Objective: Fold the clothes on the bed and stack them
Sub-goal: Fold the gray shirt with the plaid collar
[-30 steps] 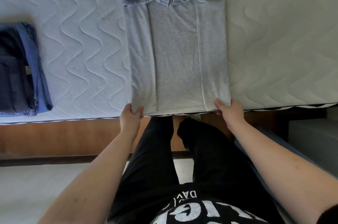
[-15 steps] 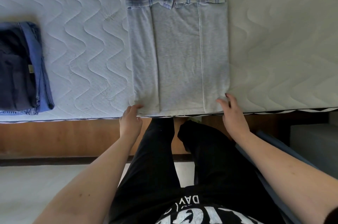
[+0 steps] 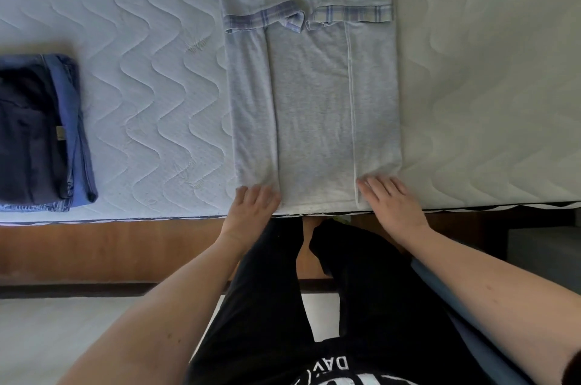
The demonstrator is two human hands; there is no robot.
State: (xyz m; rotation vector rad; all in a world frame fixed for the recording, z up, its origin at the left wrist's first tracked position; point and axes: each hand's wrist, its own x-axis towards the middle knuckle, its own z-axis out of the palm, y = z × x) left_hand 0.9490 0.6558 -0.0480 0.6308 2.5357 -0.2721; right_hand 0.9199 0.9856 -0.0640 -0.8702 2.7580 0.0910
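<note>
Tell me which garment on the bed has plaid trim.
The grey shirt spread in the middle, under both hands: checked bands edge its folded-in sleeves. The folded stack at the left edge of the mattress is plain dark navy and blue.

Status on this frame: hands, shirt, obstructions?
Left hand and right hand flat on grey shirt hem. Sides folded in. Folded stack far left, nothing blocking.

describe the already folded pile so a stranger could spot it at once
Start at the quilted mattress and follow its near edge to the far left. There lies the folded stack: dark navy over blue denim, unlike the pale grey shirt spread out at the centre.
</note>
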